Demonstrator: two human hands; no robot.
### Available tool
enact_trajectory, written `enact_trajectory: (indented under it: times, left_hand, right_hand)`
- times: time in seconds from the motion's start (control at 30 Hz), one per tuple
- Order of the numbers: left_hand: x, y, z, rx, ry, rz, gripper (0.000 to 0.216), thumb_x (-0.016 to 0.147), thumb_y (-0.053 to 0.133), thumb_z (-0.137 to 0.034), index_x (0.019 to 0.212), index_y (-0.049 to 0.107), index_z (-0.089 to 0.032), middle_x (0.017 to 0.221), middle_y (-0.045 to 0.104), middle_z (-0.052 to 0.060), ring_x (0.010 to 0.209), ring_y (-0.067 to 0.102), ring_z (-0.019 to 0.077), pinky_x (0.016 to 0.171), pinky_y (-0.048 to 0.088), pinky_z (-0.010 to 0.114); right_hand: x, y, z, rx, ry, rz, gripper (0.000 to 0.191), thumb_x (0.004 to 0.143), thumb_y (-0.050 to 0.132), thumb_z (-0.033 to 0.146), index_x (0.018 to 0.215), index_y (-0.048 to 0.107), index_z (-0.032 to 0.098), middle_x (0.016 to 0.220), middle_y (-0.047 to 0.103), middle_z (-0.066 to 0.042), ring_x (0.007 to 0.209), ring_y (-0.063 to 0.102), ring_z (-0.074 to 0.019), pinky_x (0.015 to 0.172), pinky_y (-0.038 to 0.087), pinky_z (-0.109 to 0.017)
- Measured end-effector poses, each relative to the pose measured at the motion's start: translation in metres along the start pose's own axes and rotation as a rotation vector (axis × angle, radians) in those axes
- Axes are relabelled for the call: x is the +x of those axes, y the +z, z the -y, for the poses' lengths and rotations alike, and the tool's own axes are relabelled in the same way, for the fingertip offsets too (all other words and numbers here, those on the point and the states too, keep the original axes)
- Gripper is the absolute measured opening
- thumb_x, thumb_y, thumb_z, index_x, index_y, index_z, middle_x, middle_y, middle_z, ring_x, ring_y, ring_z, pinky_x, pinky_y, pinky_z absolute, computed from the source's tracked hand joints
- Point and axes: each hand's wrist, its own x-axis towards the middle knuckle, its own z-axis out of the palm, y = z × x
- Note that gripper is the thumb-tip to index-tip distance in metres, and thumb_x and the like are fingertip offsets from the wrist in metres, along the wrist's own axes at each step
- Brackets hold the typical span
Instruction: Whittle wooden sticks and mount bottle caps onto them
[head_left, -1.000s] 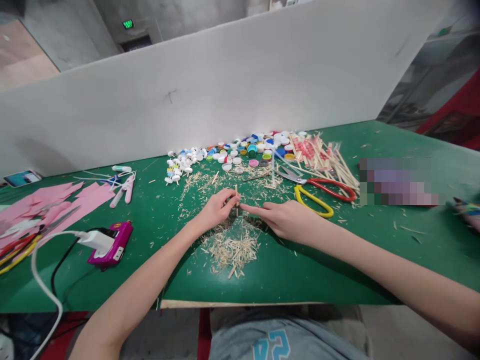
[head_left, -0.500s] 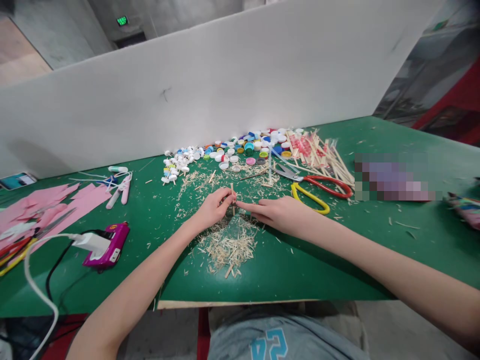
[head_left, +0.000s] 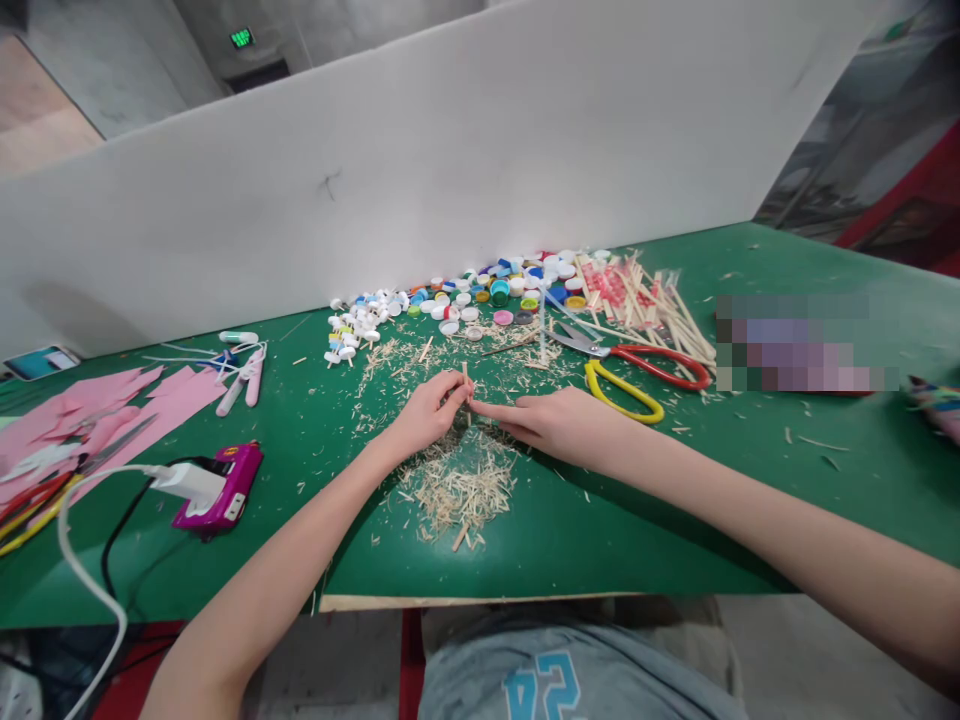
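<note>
Just beyond the heap of wood slivers on the green table, a short wooden stick stands close to upright in the left hand, pinched between thumb and fingers, so that grip is narrow and holds the stick. The stick's long axis runs up and down, across the line of the pinching fingers: its upper end shows above the fingertips and a little of it seems to show beneath them, over the far edge of the heap; whether it meets the table there I cannot tell. The left hand is the nearer, being on the stick itself. The right hand, beyond the heap and to its right, lies almost level, its index finger pointing leftward at the stick, so finger and stick cross at roughly a right angle. That fingertip is at the stick or just beside it; contact is too small to judge, and I cannot tell whether the right hand grips anything. Farther beyond the heap sit bottle caps, with large scissors beyond it to the right, apart from the right hand.
</note>
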Motion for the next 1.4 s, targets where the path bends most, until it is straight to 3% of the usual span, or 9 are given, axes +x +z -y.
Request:
enact_trajectory:
  times: [0.23,0.47,0.7,0.83,1.03,1.4]
  left_hand:
    - [0.001,0.000,-0.001,-0.008,0.007,0.019,0.030,0.098,0.037,-0.036,0.080,0.054,-0.018,0.088,0.061,0.003,0.087,0.057,0.0148,0.085,0.044,0.031]
    - [0.001,0.000,0.001,-0.009,-0.003,-0.001,0.025,0.098,0.039,-0.035,0.088,0.054,-0.018,0.090,0.061,0.003,0.085,0.057,0.0137,0.082,0.045,0.029]
    - [0.000,0.001,0.000,-0.035,-0.006,0.019,0.030,0.098,0.037,-0.037,0.083,0.054,-0.018,0.087,0.061,0.003,0.086,0.058,0.0147,0.086,0.045,0.030]
    - [0.000,0.001,0.001,-0.024,-0.001,0.008,0.029,0.098,0.037,-0.036,0.083,0.053,-0.018,0.088,0.062,0.004,0.086,0.058,0.0146,0.086,0.045,0.031]
    - [0.001,0.001,0.005,0.002,0.000,0.002,0.027,0.098,0.037,-0.037,0.087,0.054,-0.018,0.090,0.061,0.003,0.085,0.057,0.0137,0.082,0.045,0.029]
    - [0.001,0.001,0.000,0.016,0.008,0.010,0.025,0.098,0.036,-0.032,0.086,0.053,-0.018,0.091,0.061,0.004,0.086,0.057,0.0135,0.084,0.044,0.028]
  right_hand:
    - [-0.002,0.004,0.001,-0.030,-0.041,-0.033,0.042,0.100,0.038,0.034,0.141,0.048,0.035,0.071,0.054,0.003,0.048,0.019,-0.0028,0.051,0.005,-0.024]
    - [-0.002,0.009,-0.003,-0.079,-0.025,-0.111,0.042,0.100,0.038,0.031,0.141,0.048,0.035,0.079,0.056,0.000,0.062,0.042,-0.0034,0.051,0.006,-0.023]
    - [-0.002,0.010,0.000,-0.031,-0.073,-0.033,0.041,0.101,0.038,0.036,0.141,0.048,0.037,0.077,0.055,0.002,0.054,0.036,-0.0020,0.051,0.008,-0.024]
    - [-0.003,0.008,0.001,-0.069,-0.057,-0.053,0.040,0.101,0.040,0.036,0.140,0.048,0.038,0.076,0.054,0.002,0.055,0.038,-0.0029,0.050,0.006,-0.024]
    - [-0.004,0.005,0.000,-0.164,-0.029,-0.084,0.054,0.092,0.053,0.021,0.143,0.044,0.037,0.082,0.056,0.001,0.066,0.048,-0.0050,0.050,0.005,-0.025]
    - [-0.001,0.005,-0.003,-0.056,-0.039,-0.040,0.044,0.099,0.042,0.031,0.143,0.046,0.034,0.077,0.054,0.001,0.060,0.042,-0.0041,0.051,0.008,-0.024]
